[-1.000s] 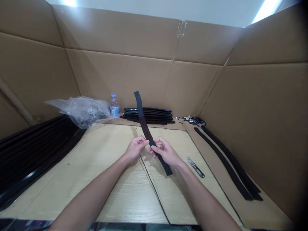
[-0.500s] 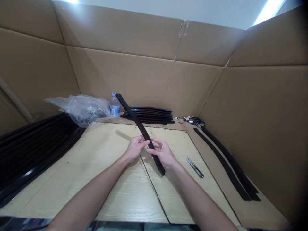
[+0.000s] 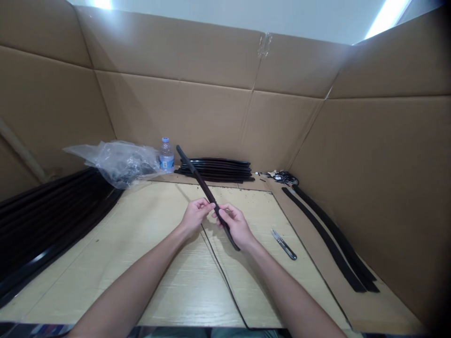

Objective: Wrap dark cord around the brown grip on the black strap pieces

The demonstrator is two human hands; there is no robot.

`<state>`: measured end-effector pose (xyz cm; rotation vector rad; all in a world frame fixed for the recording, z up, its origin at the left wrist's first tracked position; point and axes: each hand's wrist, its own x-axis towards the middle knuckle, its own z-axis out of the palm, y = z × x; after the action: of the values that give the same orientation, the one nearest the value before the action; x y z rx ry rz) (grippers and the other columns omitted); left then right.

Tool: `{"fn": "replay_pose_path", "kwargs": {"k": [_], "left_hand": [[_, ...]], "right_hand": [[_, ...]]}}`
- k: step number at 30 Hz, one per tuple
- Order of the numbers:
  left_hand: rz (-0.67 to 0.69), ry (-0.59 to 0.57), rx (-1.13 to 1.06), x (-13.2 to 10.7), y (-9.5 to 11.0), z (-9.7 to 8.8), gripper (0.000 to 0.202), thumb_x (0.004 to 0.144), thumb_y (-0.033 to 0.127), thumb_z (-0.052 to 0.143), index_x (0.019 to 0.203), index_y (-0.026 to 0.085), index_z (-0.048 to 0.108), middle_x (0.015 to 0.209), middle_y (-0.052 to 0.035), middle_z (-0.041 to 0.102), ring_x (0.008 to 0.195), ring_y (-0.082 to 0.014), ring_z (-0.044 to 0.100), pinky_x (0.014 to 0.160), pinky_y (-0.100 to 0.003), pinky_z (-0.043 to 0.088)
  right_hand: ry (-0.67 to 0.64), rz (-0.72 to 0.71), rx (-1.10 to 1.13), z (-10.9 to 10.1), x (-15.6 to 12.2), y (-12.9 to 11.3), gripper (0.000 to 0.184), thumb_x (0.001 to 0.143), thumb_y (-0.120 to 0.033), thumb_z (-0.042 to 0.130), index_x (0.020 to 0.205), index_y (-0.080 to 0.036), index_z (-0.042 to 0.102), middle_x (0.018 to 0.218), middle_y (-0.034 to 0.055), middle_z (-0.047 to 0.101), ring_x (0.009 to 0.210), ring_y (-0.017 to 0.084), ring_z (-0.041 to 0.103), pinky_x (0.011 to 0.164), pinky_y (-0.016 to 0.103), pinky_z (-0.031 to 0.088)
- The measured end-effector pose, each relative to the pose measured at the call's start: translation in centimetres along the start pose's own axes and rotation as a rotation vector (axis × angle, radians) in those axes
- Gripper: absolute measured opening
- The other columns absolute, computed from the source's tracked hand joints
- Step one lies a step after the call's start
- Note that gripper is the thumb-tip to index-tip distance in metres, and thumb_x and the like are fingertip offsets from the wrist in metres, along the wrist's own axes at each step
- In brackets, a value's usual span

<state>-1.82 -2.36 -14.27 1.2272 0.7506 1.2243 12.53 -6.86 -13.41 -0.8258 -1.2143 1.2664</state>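
Left hand (image 3: 195, 217) & right hand (image 3: 235, 225) both grip long dark flat leather strap (image 3: 202, 185), tilted above wooden surface (image 3: 148, 234).

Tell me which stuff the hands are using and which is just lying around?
In use:
left hand
right hand
long dark leather strap, held by both

Lying about:
small metal thread snips
clear plastic water bottle
crumpled clear plastic bag
stacked black straps
two black straps at right

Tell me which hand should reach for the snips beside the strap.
Right. The right hand is on the same side as the snips and nearer; the left hand would likely have to cross the black strap both hands hold.
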Motion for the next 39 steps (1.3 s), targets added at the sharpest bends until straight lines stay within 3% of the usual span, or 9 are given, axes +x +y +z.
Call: {"fn": "replay_pose_path", "kwargs": {"k": [4, 8, 14, 17, 23, 28, 30, 34, 39], "left_hand": [[-0.015, -0.080, 0.008, 0.0, 0.1, -0.4, 0.031, 0.065, 0.037, 0.076, 0.072, 0.012, 0.059, 0.054, 0.0051, 0.047, 0.043, -0.0043, 0.032, 0.044, -0.020, 0.021], [-0.032, -0.100, 0.015, 0.0, 0.3, -0.6, 0.031, 0.065, 0.036, 0.077, 0.066, 0.012, 0.057, 0.049, 0.0063, 0.042, 0.042, -0.0044, 0.030, 0.043, -0.020, 0.019], [-0.041, -0.110, 0.012, -0.1, 0.5, -0.4, 0.031, 0.063, 0.033, 0.078, 0.062, 0.014, 0.053, 0.051, 0.0057, 0.045, 0.042, -0.0045, 0.033, 0.044, -0.019, 0.021], [-0.031, -0.092, 0.025, 0.0, 0.5, -0.4, 0.031, 0.065, 0.034, 0.077, 0.061, 0.014, 0.054, 0.049, 0.0054, 0.046, 0.042, -0.0045, 0.033, 0.044, -0.020, 0.020], [-0.011, -0.007, 0.001, 0.2, 0.6, -0.4, 0.027, 0.064, 0.032, 0.078, 0.062, 0.014, 0.058, 0.048, 0.0054, 0.048, 0.041, -0.0047, 0.034, 0.043, -0.020, 0.020], [-0.032, -0.066, -0.026, 0.3, 0.5, -0.4, 0.028, 0.061, 0.033, 0.079, 0.075, 0.012, 0.066, 0.062, -0.0005, 0.060, 0.046, -0.0066, 0.042, 0.044, -0.021, 0.024], [-0.030, -0.052, -0.013, 0.3, 0.5, -0.4, 0.029, 0.061, 0.035, 0.079, 0.071, 0.012, 0.065, 0.056, 0.0011, 0.056, 0.043, -0.0056, 0.037, 0.042, -0.021, 0.022], [-0.021, -0.023, 0.016, 0.1, 0.5, -0.4, 0.032, 0.064, 0.038, 0.077, 0.060, 0.014, 0.056, 0.045, 0.0063, 0.041, 0.039, -0.0041, 0.027, 0.041, -0.021, 0.017], [0.002, -0.007, 0.008, 0.2, 0.4, -0.5, 0.036, 0.070, 0.040, 0.072, 0.057, 0.015, 0.050, 0.044, 0.0080, 0.034, 0.040, -0.0040, 0.024, 0.042, -0.020, 0.015]], "right_hand": [[-0.016, 0.063, -0.035, -0.4, 0.1, -0.2, 0.041, 0.067, -0.032, 0.078, 0.104, -0.019, 0.065, 0.079, 0.0006, 0.068, 0.065, 0.012, 0.060, 0.062, 0.025, 0.047], [-0.085, 0.069, -0.105, -0.9, 0.3, -0.5, 0.034, 0.061, -0.030, 0.081, 0.089, -0.016, 0.069, 0.086, 0.0037, 0.071, 0.074, 0.016, 0.064, 0.072, 0.030, 0.050], [-0.163, 0.114, -0.067, -1.4, -0.3, -1.5, 0.036, 0.066, -0.031, 0.078, 0.089, -0.021, 0.051, 0.066, -0.0050, 0.063, 0.048, 0.012, 0.058, 0.044, 0.024, 0.047], [-0.230, 0.124, -0.037, -1.5, -0.5, -2.2, 0.038, 0.071, -0.033, 0.075, 0.093, -0.023, 0.046, 0.070, -0.0035, 0.066, 0.046, 0.010, 0.055, 0.041, 0.020, 0.040], [-0.110, 0.073, -0.035, -1.0, 0.0, -2.0, 0.032, 0.075, -0.038, 0.069, 0.099, -0.020, 0.060, 0.075, 0.0006, 0.067, 0.046, 0.008, 0.047, 0.044, 0.022, 0.035], [-0.060, 0.049, -0.103, -0.8, 0.2, -1.3, 0.037, 0.064, -0.030, 0.078, 0.097, -0.017, 0.066, 0.081, 0.0019, 0.069, 0.069, 0.014, 0.061, 0.063, 0.026, 0.046], [-0.088, 0.049, -0.139, -0.8, 0.1, -1.3, 0.032, 0.063, -0.030, 0.079, 0.088, -0.016, 0.067, 0.081, 0.0022, 0.069, 0.071, 0.015, 0.062, 0.066, 0.027, 0.048], [-0.114, 0.099, -0.074, -0.5, -0.3, -1.6, 0.036, 0.063, -0.035, 0.079, 0.085, -0.020, 0.055, 0.067, -0.0034, 0.064, 0.052, 0.012, 0.060, 0.049, 0.025, 0.048], [-0.096, 0.078, -0.001, -0.2, -0.2, -1.6, 0.031, 0.080, -0.050, 0.061, 0.080, -0.021, 0.048, 0.068, -0.0014, 0.066, 0.044, 0.008, 0.051, 0.039, 0.019, 0.037]]}}
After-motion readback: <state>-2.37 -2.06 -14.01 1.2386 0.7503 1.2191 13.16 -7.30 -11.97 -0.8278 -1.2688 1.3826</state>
